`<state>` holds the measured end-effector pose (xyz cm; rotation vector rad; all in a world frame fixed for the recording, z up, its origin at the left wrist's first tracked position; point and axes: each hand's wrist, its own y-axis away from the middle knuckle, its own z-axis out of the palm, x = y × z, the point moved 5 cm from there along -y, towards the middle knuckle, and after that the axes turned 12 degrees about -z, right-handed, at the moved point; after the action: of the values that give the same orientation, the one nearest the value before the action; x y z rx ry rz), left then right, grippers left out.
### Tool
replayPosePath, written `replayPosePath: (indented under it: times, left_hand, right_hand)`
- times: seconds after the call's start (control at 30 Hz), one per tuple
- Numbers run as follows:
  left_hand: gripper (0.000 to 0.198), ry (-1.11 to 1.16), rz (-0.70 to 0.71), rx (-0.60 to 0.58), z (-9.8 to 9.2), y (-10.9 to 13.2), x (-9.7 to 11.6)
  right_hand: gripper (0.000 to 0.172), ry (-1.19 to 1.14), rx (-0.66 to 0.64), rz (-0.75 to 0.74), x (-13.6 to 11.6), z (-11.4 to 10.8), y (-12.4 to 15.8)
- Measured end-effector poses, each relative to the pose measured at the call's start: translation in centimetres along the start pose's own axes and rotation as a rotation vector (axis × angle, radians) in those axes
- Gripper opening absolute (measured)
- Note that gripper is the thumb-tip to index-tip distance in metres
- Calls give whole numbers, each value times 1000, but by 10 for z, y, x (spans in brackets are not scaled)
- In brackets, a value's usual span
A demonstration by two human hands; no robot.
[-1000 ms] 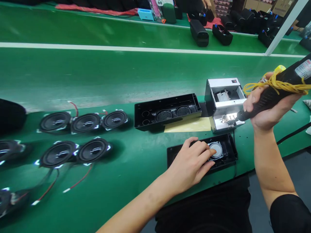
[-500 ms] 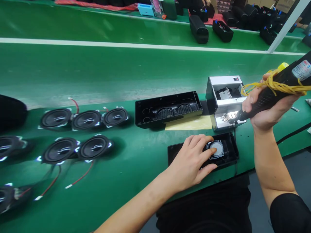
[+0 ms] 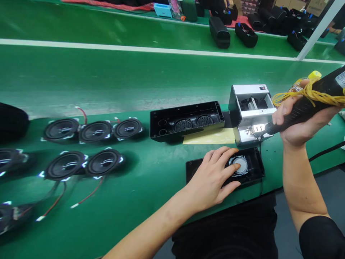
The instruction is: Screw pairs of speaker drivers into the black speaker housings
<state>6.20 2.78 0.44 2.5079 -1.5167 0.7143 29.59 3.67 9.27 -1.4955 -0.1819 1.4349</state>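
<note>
My right hand [image 3: 302, 118] is wrapped round a black electric screwdriver [image 3: 299, 109] with yellow cord tied about it. The driver's tip is at the front of a silver and black screw feeder [image 3: 252, 113]. My left hand [image 3: 212, 178] lies with fingers spread over a black speaker housing [image 3: 254, 163] at the table's near edge. Its fingertips rest on a round speaker driver [image 3: 239, 165] seated magnet side up in that housing. Under the hand, part of the housing is hidden. Behind it a second black housing [image 3: 185, 122] shows two round grilles.
Several loose speakers [image 3: 95, 132] with red wires lie on the green table at left. A yellow sheet [image 3: 208, 136] is partly under the second housing. Across the far bench are more black housings [image 3: 219, 32], a blue box [image 3: 162, 10] and another person's hand [image 3: 229, 3].
My right hand and the screwdriver have shifted slightly to the right, the tip still at the feeder. My left hand stays on the speaker driver.
</note>
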Motion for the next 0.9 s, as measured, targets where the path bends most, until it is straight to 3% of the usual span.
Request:
replayPosePath:
  times: [0.53, 0.9]
  left_hand:
    - [30, 11, -2, 3, 1, -1, 0]
    - [32, 8, 6, 10, 2, 0, -1]
  right_hand:
    - [69, -34, 9, -64, -3, 2, 4]
    - [71, -39, -47, -3, 6, 5, 8]
